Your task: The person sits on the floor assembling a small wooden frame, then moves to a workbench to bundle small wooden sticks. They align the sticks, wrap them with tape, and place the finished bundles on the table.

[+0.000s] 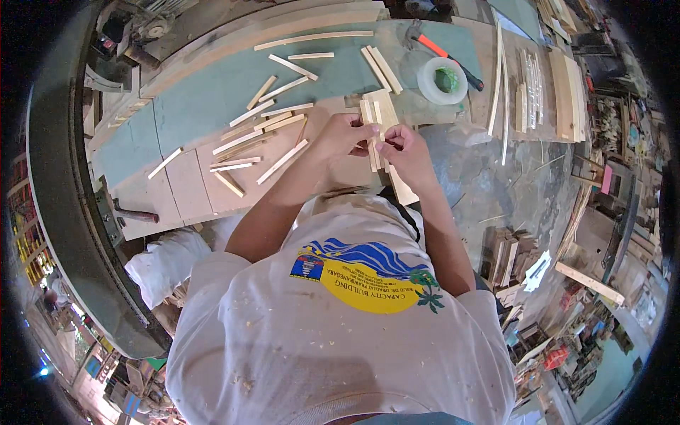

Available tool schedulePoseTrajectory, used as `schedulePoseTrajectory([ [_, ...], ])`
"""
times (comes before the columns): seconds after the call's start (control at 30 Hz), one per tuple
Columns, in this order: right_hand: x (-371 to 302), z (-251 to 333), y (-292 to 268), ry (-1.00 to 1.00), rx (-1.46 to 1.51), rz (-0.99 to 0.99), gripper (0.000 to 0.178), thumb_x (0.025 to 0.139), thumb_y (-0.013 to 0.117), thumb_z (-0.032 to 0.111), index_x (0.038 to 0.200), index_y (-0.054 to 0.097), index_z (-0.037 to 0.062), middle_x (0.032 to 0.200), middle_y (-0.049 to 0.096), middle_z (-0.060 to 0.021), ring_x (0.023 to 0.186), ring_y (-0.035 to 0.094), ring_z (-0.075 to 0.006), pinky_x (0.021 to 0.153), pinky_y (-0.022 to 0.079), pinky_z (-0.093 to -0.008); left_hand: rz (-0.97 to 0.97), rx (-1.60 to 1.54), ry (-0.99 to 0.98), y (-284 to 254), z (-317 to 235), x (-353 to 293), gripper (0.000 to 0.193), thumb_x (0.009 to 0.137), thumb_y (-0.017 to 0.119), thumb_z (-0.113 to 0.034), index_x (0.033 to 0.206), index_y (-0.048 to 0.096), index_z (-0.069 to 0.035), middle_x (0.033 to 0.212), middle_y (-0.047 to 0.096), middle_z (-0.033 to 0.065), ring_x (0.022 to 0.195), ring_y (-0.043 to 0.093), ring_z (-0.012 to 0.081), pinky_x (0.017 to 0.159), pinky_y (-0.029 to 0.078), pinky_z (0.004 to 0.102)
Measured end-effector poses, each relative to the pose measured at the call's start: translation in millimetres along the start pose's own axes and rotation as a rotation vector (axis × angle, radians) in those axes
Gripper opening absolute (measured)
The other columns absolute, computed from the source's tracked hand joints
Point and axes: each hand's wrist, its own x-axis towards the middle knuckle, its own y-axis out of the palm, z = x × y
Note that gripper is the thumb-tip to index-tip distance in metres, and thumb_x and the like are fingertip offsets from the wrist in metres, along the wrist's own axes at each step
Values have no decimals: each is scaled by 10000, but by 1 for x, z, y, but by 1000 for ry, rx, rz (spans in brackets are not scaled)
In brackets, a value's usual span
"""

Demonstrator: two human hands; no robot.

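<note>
Two narrow, pale wooden strips [366, 111] lie side by side along a wider wooden board [403, 185], which projects from the near edge of the work table. My left hand [346, 137] is closed around the strips from the left, its thumb pressed on top. From the right, my right hand [406, 150] meets them with curled fingers, thumb and fingertips pinched at the strips' edge. The two hands nearly touch. Their fingers hide the middle of the strips and whatever small piece may be between them.
Several loose wooden sticks [282, 88] are scattered to the left on the table [205, 85]. A hammer [446, 53] with an orange and black handle lies beyond a roll of clear tape [428, 79]. Long strips [531, 88] are at the right. Another tool handle [136, 212] rests near the left edge.
</note>
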Motion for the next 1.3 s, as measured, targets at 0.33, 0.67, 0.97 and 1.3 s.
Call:
schedulePoseTrajectory([
  [0.33,-12,-6,-17,-87,-249,-113,247,869,767,108,1020,615,-14,889,672,-90,812,649,-164,754,529,-309,12,-7,26,22,9,10,308,928,743,-217,1130,676,4,994,703,72,850,692,165,768,613,353],
  [0.67,1,-42,-21,67,-160,-66,231,890,731,95,1070,633,-13,931,690,-78,823,656,-170,745,531,-323,-197,269,422,15,45,8,236,884,753,-146,1033,724,35,829,713,41,734,603,78,681,520,278],
  [0.97,13,26,15,-287,-18,34,470,890,724,57,1333,570,19,1168,689,-116,981,690,-191,870,556,-327,-264,370,452,5,28,-39,235,870,751,-157,1003,732,35,728,683,80,671,563,75,617,488,295],
  [1.3,15,47,28,-173,-44,220,319,926,682,15,1235,606,-14,996,671,-55,814,643,-102,719,550,-255,-253,516,431,-5,24,-64,217,869,726,-128,1003,710,42,732,661,83,696,536,88,647,483,304],
])
